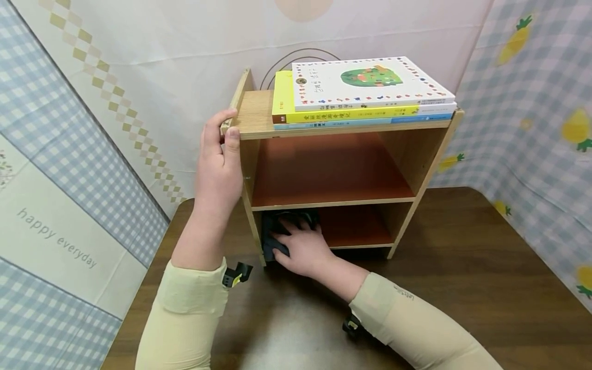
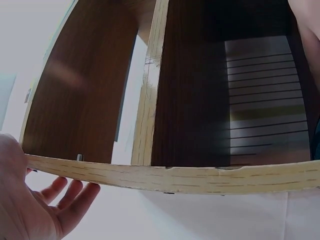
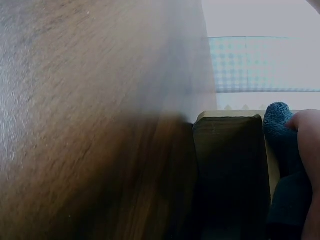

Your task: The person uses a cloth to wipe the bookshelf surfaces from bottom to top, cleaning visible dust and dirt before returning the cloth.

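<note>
A small wooden shelf unit (image 1: 413, 199) with reddish-brown boards stands on the table. My left hand (image 1: 218, 164) holds the upper front corner of its left side panel, thumb at the front edge and fingers around the outer side. In the left wrist view, the fingers of that left hand (image 2: 65, 205) lie along the outside of the panel edge (image 2: 200, 179). Inside the lowest compartment, at its left end, my right hand (image 1: 302, 249) presses with spread fingers on a dark blue-green cloth (image 1: 270, 246). The right wrist view shows the cloth (image 3: 287, 165) bunched beside the thumb.
Several books lie stacked on the unit's top: a white one (image 1: 333, 85) over a yellow one (image 1: 283, 97), with blue spines beneath. The brown wooden table (image 1: 462, 288) extends around the unit. Patterned cloths (image 1: 115, 46) hang behind and on both sides.
</note>
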A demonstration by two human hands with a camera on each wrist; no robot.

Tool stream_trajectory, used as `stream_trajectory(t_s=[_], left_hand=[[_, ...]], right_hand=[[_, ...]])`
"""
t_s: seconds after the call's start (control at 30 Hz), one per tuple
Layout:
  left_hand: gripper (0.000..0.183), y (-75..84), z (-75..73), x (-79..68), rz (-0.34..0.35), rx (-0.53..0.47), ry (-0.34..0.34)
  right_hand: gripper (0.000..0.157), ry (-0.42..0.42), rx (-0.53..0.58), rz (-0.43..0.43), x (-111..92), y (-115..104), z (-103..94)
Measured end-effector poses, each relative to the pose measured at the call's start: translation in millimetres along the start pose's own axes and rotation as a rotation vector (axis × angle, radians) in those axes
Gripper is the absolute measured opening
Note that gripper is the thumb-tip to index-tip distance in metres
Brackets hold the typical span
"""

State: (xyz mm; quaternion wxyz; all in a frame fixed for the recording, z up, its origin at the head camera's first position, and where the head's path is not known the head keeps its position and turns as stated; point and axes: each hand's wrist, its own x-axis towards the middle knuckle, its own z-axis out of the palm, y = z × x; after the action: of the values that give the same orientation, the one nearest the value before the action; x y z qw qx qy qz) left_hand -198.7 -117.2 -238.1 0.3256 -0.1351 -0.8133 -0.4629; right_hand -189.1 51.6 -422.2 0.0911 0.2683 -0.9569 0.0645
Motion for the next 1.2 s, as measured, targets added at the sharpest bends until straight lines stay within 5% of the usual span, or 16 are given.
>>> stream_trajectory(t_s=[0.47,1.2], left_hand=[[0.041,0.4,-0.2,0.0,0.003,0.001,0.002],[0.042,1.9,-0.7,-0.2,-0.01,0.003,0.001]], right_hand=[[0.036,0.078,-0.061,-0.154,-6.2,5.2,-9.1],[0.035,0.307,0.032,-0.335,-41.4,36.7,-8.3]])
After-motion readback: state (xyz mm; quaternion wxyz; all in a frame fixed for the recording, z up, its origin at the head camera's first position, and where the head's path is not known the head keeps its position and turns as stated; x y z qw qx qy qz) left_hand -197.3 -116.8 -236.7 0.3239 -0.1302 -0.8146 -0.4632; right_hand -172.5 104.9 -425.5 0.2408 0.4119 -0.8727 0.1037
